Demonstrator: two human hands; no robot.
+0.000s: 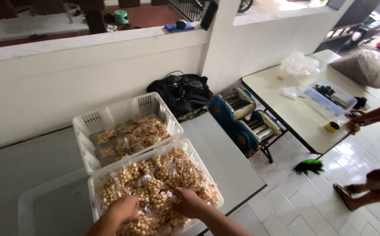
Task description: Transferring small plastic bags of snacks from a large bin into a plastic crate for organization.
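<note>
Hands first: your left hand (124,209) and your right hand (189,203) both rest palm down on the clear packets of round tan snack balls (163,179) heaped in the near white plastic basket (190,150). Your left hand's fingers are curled over a packet at the basket's near left part; whether they actually grip it cannot be told, since the fingertips are buried among the bags. Your right hand lies near the middle of the same heap, fingers bent onto a packet, and its hold likewise cannot be confirmed. This basket sits at the near edge of the grey table (225,153), filled almost to its rim. Just behind it, touching its far side, stands a second white basket (111,111), about half full of the same kind of packets. To the left of the near basket lies a translucent plastic lid or tray (45,205), flat on the table. Beyond the table, against the white wall, a black bag (185,94) lies on the floor, with two blue roller machines (242,118) on a low rack beside it. At a separate white table (286,109) to the right, another person's hand (354,126) rests by a yellow tape roll (331,127).
</note>
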